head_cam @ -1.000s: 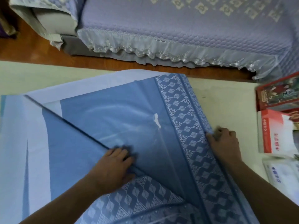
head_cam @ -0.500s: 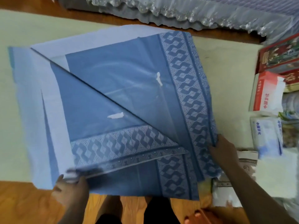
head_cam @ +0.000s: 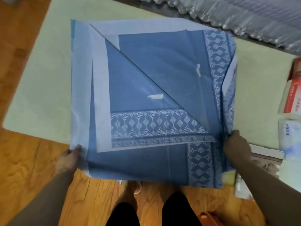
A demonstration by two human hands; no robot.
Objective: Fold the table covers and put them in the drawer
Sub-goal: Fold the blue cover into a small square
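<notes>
1. Pale green surface (head_cam: 48, 75) fills most of the head view, with wood floor (head_cam: 29, 176) showing at the left and along the near side.
2. Blue table cover (head_cam: 162, 75) lies spread on the surface, partly folded: one diagonal fold line runs from the far left corner down toward the near right. Lighter underside panels show along the left and far edges. White geometric pattern bands run along the right edge and across the near part. The near edge hangs off the surface over the floor.
3. Quilted lilac sofa cover with a lace frill (head_cam: 244, 22) sits beyond the far right edge of the surface, blurred.
4. Red-and-white boxes (head_cam: 291, 93) and a white packet (head_cam: 288, 134) sit at the right end of the surface, well apart from the cover's main panel; the print is not legible.
5. Person's dark-clad legs (head_cam: 149, 209) are visible below the hanging edge.
6. Right hand (head_cam: 236, 145) is at the cover's near right edge, fingers curled round a bunched fold of cloth, gripping it.
7. Left hand (head_cam: 68, 159) is at the near left corner, thumb on top of the cloth edge, pinching it; the other fingers are hidden under the fabric.
8. Two small white patches (head_cam: 154, 96) show on the blue panel, one on each side of the diagonal fold.
</notes>
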